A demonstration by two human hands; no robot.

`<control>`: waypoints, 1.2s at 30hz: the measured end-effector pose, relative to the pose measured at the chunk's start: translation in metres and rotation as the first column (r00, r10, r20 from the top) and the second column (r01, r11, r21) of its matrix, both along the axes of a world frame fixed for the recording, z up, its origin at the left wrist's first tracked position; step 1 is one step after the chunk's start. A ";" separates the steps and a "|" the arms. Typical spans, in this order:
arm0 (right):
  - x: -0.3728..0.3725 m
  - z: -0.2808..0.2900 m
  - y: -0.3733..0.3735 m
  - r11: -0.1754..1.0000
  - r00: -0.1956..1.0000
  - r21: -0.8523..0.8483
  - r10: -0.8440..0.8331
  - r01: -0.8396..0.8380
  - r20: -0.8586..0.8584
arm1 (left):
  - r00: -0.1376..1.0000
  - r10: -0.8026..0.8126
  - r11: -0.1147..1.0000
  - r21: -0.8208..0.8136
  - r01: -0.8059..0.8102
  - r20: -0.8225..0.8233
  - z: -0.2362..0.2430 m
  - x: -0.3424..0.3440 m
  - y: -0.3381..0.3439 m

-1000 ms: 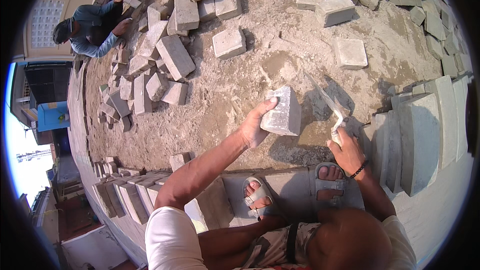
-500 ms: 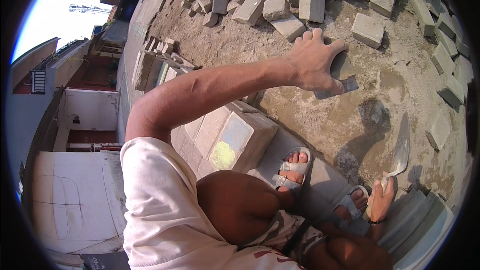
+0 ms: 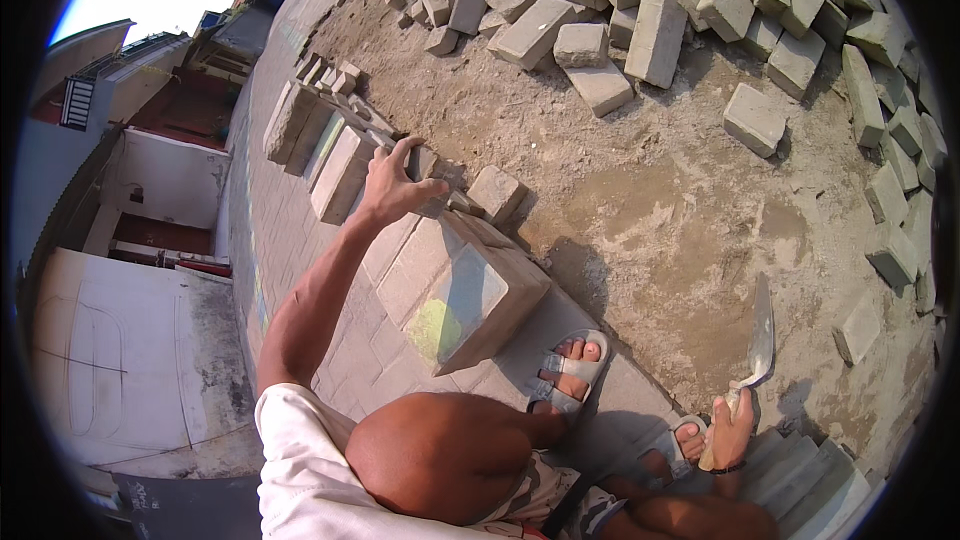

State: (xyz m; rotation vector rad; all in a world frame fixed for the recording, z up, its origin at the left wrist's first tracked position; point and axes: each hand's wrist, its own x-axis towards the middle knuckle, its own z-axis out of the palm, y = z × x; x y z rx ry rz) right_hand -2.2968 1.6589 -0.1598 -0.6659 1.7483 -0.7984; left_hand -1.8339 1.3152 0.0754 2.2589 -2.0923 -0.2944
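My left hand (image 3: pixel 392 186) reaches out to the left, with fingers and thumb spread around a grey paving block (image 3: pixel 424 162) at the row of stacked blocks. Part of that block is hidden behind the hand. Close beside it, another block (image 3: pixel 497 194) sits at the edge of the sand. Low on the right, my right hand (image 3: pixel 731 427) is wrapped around the handle of a trowel (image 3: pixel 762 335). Its metal blade points away from me over the sand.
Loose paving blocks (image 3: pixel 655 38) lie heaped along the far side and down the right. A single block (image 3: pixel 754 120) rests on the sandy ground (image 3: pixel 640 205). Near my sandalled feet (image 3: pixel 572 368) stands a painted block stack (image 3: pixel 480 290). More slabs (image 3: pixel 810 485) lie at lower right.
My left hand has swung from above the sand leftward to the block row, carrying the paving block. The trowel stays in my right hand; the whole view has shifted a little.
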 end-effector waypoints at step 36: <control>0.009 0.049 -0.007 0.979 0.925 -0.056 -0.165 0.195 0.343 | 0.860 -0.469 0.782 0.546 0.299 0.200 -0.140 -0.135 0.223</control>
